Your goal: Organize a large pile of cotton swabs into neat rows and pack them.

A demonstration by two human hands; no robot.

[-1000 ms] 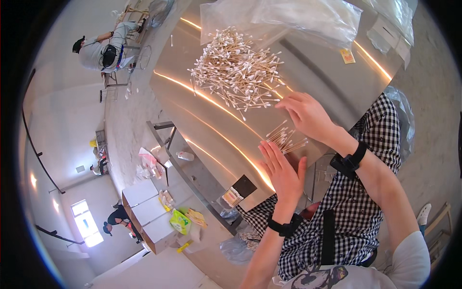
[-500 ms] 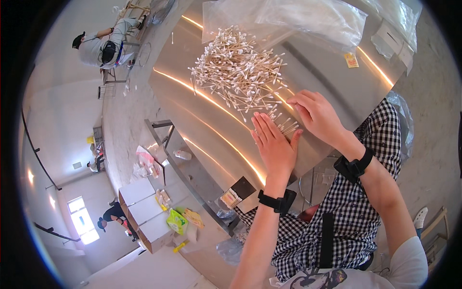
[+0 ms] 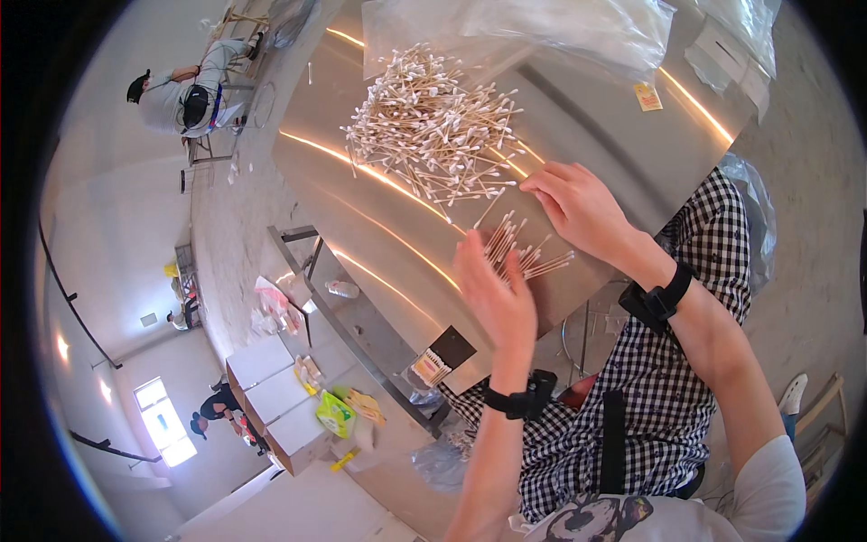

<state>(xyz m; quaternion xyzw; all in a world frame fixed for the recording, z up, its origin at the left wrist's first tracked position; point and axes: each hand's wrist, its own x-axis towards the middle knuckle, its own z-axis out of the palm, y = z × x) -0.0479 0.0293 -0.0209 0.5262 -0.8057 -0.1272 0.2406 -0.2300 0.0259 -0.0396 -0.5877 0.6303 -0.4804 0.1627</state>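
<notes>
Swabs in two lots on the steel table, hands at the near one.

The big heap of cotton swabs (image 3: 433, 126) lies far on the table (image 3: 361, 199), with plastic bags (image 3: 542, 27) behind it at the far edge. Nearer the person sits a small bunch of swabs (image 3: 519, 253), just apart from the heap. The left hand (image 3: 497, 294) stands at the bunch's left, the right hand (image 3: 578, 208) lies at its right, fingers toward the heap. A small box (image 3: 442, 352) sits at the table's near edge, left of the left wrist. Well off to the far left, another person (image 3: 185, 95) sits beside the table.
</notes>
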